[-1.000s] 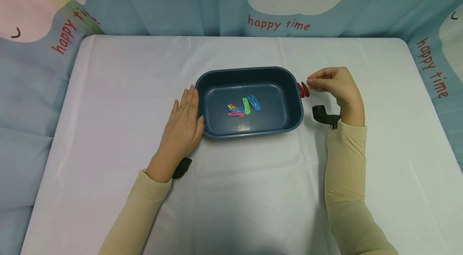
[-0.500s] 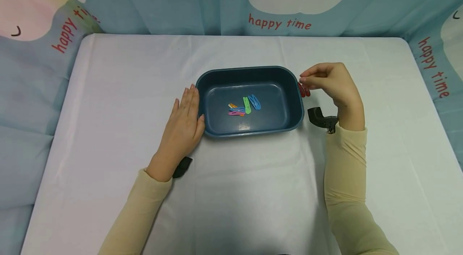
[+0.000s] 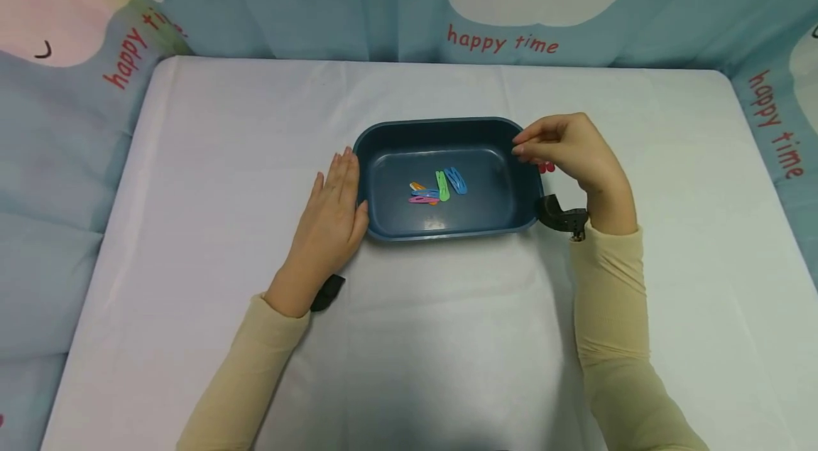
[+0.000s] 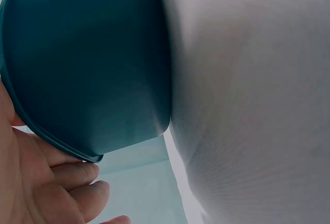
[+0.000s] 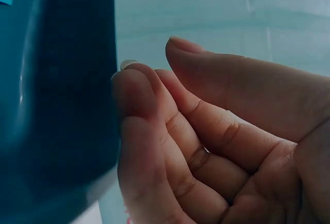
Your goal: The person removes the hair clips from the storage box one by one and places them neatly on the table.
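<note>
A dark blue plastic bin (image 3: 447, 232) stands on the white-covered table. Several snap hair clips lie on its floor: a green clip (image 3: 442, 185), a blue clip (image 3: 456, 181), a pink clip (image 3: 422, 199), and some orange and blue ones overlapping. My left hand (image 3: 329, 213) lies with straight fingers along the bin's left end; the left wrist view shows its fingers at the rim (image 4: 56, 146). At the right end, my right hand (image 3: 569, 153) has its fingertips over the rim. Thumb and fingers stand apart in the right wrist view, with nothing visible between them. Red hair clips (image 3: 546, 167) show partly below that hand.
A white cloth (image 3: 409, 337) covers the table. Behind and at the sides hangs a light blue curtain (image 3: 307, 3) with cartoon prints. Black wrist mounts (image 3: 562, 215) sit on both wrists, the right one close to the bin's right wall.
My right hand has moved left, from beside the red clips to the bin's rim, now partly covering those clips. The left hand stays against the bin. The whole view has shifted slightly.
</note>
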`<state>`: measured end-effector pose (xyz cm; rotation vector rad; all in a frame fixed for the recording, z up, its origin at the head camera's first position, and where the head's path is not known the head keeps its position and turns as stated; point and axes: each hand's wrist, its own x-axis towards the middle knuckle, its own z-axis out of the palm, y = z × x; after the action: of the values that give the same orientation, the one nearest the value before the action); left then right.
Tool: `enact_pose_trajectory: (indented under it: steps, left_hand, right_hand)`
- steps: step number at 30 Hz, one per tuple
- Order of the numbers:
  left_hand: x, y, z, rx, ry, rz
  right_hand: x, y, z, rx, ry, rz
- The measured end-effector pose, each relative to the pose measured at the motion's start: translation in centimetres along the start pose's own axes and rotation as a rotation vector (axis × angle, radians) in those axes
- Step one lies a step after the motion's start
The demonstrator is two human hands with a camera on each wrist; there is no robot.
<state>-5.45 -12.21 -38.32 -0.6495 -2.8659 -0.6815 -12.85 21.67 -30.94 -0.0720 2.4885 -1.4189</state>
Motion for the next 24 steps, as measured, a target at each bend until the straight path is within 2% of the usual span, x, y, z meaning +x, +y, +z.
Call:
enact_pose_trajectory:
  steps: [7, 16, 24]
  left_hand:
    - [0.0, 0.1, 0.0, -0.001, 0.007, 0.002]
    - [0.0, 0.1, 0.0, -0.004, -0.003, -0.009]
    - [0.0, 0.2, -0.1, -0.005, -0.002, -0.01]
  right_hand:
    - [0.7, -0.9, 0.8, -0.108, -0.057, -0.018]
    - [2.5, -1.7, 2.4, -0.106, -0.187, -0.013]
    - [4.1, -1.8, 3.7, -0.11, -0.272, -0.065]
